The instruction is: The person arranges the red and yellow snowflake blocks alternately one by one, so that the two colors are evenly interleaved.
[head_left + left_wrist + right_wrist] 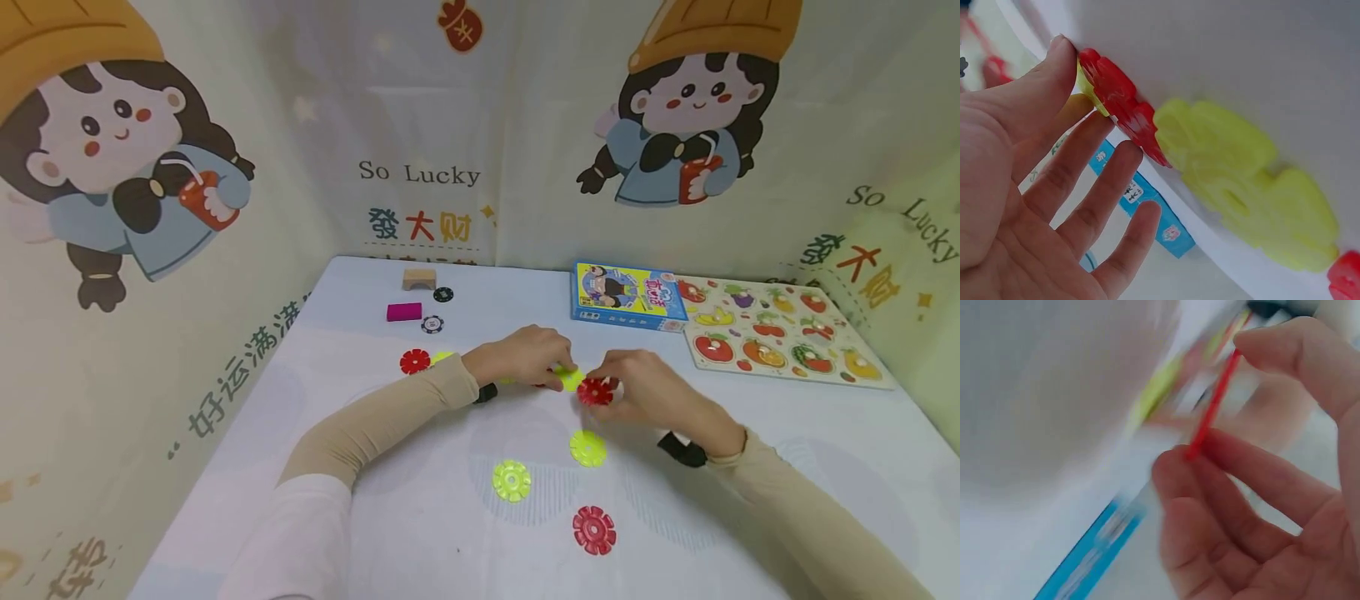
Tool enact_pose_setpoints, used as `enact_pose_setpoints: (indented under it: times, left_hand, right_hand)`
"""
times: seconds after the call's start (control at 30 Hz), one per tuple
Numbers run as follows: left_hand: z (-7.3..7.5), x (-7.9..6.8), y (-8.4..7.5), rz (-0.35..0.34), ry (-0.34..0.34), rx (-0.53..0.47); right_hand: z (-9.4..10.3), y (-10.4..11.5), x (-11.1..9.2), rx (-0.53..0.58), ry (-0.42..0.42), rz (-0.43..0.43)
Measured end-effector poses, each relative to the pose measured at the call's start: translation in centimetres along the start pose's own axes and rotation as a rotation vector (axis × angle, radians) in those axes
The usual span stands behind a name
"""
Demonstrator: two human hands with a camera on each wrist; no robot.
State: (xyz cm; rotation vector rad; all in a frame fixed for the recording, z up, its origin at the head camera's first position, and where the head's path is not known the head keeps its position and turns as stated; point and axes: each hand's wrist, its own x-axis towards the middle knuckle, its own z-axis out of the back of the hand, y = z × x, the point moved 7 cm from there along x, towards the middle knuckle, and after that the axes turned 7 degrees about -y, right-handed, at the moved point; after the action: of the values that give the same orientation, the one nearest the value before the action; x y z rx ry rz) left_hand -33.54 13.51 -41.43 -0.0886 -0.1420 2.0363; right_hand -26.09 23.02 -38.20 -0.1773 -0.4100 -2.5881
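Observation:
In a row on the table, alternating red and yellow-green flower-shaped plastic discs lie flat, partly hidden by my left arm. My left hand [528,358] is at the row's right end and pinches a yellow-green disc [572,380] between thumb and index finger. The left wrist view shows a red disc [1125,100] and a larger-looking yellow-green disc [1241,187] beside that hand. My right hand [648,387] holds a red disc [595,392] by its edge, just right of the yellow-green one. The right wrist view shows this red disc [1215,403] edge-on between thumb and fingers.
Nearer me lie two loose yellow-green discs, one [587,448] behind the other [512,481], and a red disc [594,530]. A blue-yellow box [628,296] and a fruit puzzle board [787,333] stand back right. Back left are blocks [404,312] and round chips [432,324].

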Motion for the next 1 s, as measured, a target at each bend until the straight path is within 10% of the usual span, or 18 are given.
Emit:
enact_pose_setpoints:
  times: [0.17,0.67,0.83,1.0]
  left_hand:
    - [0.0,0.0,-0.3,-0.002,0.01,-0.013]
    - [1.0,-0.1,0.0,0.036,0.016,-0.036]
    - [0.6,0.4,0.3,0.053,0.025,-0.029]
    - [0.2,1.4,0.2,0.062,0.004,-0.002]
  right_hand:
    - [-0.6,-5.0,0.7,-0.024,-0.007,-0.117]
    - [-1.0,-4.2,0.5,-0.024,-0.067,-0.151]
    - [-1.4,0.0,-0.8,-0.021,-0.068,-0.069]
    - [-3.6,8.3,-2.5,0.067,0.121,0.2]
